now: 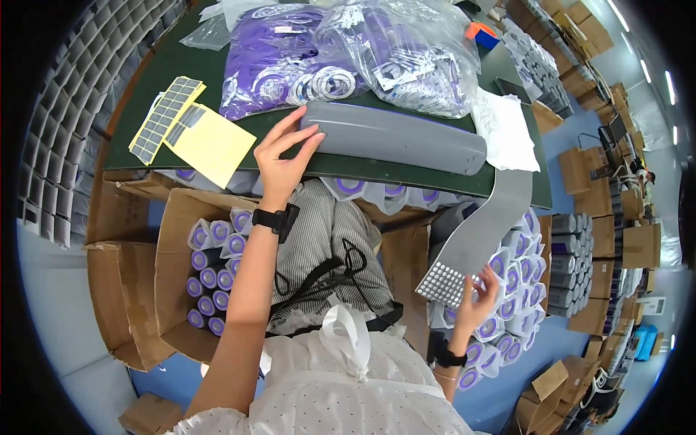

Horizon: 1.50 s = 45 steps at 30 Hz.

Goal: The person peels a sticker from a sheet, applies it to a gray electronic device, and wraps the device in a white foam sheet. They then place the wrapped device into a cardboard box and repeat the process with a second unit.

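A smooth grey cylinder (pixel 395 136) lies lengthwise along the near part of the dark green table (pixel 290 172). My left hand (pixel 286 154) holds its left end, fingertips resting on the surface. A grey strip (pixel 487 217) hangs over the table's right front edge, and its lower end carries rows of small round pale stickers (pixel 441 284). Beside that end is my right hand (pixel 475 303), thumb and fingers curled together. Whether a sticker is between them is too small to tell. White crumpled paper (pixel 506 130) lies by the cylinder's right end.
Clear bags of purple packaging (pixel 272 54) and round labels (pixel 406 65) fill the table's back. Yellow label sheets (pixel 214 145) lie at left. An open cardboard box (pixel 177 290) of purple-ended tubes stands below left; wrapped tubes (pixel 507 290) are stacked right, near my right arm.
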Each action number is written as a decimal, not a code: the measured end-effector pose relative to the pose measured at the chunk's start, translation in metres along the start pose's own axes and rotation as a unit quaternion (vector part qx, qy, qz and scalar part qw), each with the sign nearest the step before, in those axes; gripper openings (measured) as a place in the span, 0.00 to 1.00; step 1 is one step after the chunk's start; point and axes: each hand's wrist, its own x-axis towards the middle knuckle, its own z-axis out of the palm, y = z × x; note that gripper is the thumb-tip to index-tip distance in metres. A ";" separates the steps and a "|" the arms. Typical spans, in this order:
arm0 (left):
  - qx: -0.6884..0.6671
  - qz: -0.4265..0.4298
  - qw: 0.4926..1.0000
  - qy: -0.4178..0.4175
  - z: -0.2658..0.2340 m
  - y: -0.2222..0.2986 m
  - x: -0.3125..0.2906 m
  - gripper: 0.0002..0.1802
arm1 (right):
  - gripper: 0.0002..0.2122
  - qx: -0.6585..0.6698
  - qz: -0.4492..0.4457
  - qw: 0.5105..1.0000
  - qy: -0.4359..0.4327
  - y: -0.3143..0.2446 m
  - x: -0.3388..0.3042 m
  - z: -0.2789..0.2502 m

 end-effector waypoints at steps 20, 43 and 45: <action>-0.130 -0.165 0.960 -0.184 -0.016 -0.012 0.020 0.36 | 0.12 0.074 -0.377 0.892 -0.238 -0.158 0.062 0.217; -0.049 -0.236 0.968 -0.064 0.018 -0.019 0.029 0.22 | 0.10 0.024 -0.377 0.902 -0.209 -0.170 0.088 0.243; -0.050 -0.242 0.967 -0.066 0.016 -0.019 0.031 0.21 | 0.10 0.024 -0.386 0.900 -0.201 -0.169 0.086 0.244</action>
